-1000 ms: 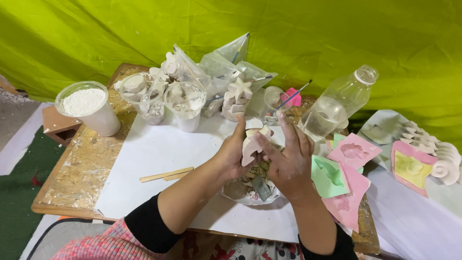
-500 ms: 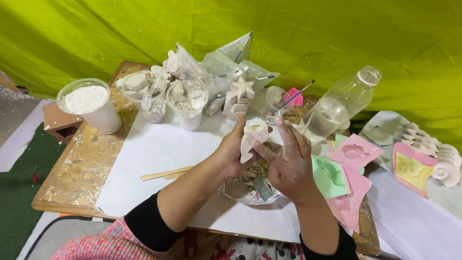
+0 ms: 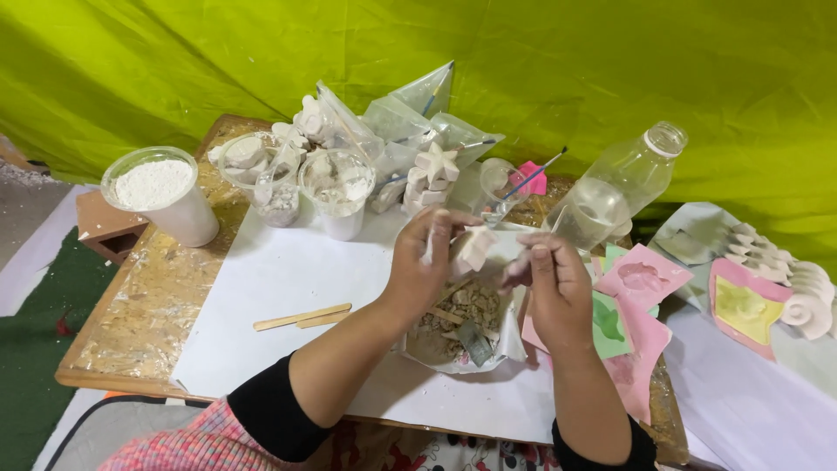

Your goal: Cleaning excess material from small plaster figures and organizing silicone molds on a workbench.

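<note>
Green tarp behind, both hands, left hand [image 3: 421, 262] and right hand [image 3: 554, 283], fingers clamped on one white plaster cast [image 3: 475, 247] above two wooden sticks [image 3: 302, 317].

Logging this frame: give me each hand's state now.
Left hand: shut on the white plaster piece.
Right hand: fingers curled beside that piece; grip cannot be told.

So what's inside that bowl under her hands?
The bowl holds pale broken plaster-like chunks, a wooden stick and a small grey scrap. The left hand and right hand hide its far side.

White powder tub [image 3: 161, 194], clear plastic bottle [image 3: 617, 187], wooden sticks [image 3: 302, 317], pink moulds [image 3: 643, 279].
</note>
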